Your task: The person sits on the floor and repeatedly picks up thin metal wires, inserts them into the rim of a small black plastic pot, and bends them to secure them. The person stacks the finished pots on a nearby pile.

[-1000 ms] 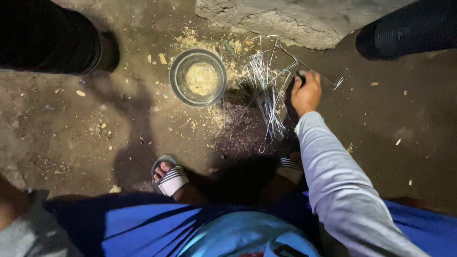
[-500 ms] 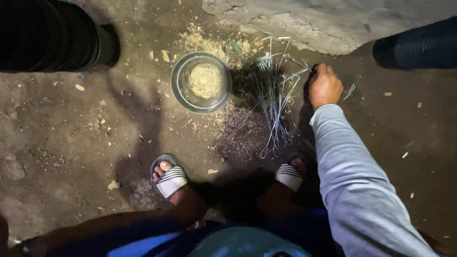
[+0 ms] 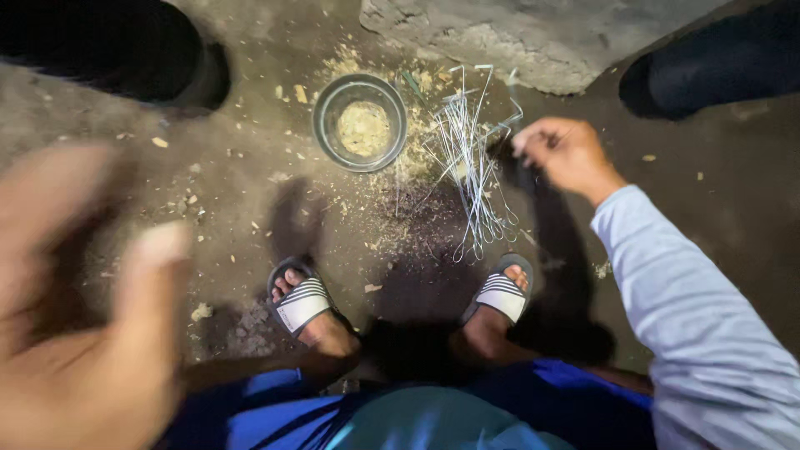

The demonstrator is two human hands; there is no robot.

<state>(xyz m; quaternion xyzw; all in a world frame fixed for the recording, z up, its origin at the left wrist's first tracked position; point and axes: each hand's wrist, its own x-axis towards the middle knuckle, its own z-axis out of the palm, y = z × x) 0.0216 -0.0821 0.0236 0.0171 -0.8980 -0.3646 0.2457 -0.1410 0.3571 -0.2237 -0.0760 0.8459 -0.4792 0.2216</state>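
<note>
My right hand [image 3: 567, 154] is pinched nearly closed just beside the wire bundle [image 3: 471, 167], which lies on the dirt floor [image 3: 250, 208] between the metal bowl [image 3: 360, 123] and the stone slab [image 3: 533, 37]; whether it grips a strand, I cannot tell. My left hand [image 3: 83, 308] hangs blurred, open, empty. Loose ends could prick me or snag my sandals [image 3: 500, 292]. No packages or labels show.

grey-brown dirt floor [image 3: 125, 208], speckled with pale yellow sawdust. silver-grey metal bowl [image 3: 360, 123] at 12 o'clock, tan sawdust inside. silvery-white wire pieces [image 3: 471, 171] at 1 o'clock. slippers [image 3: 302, 304]: dark with white stripes. sleeve [image 3: 700, 325] at 4 o'clock: light grey. shorts [image 3: 275, 412]: bright blue.
</note>
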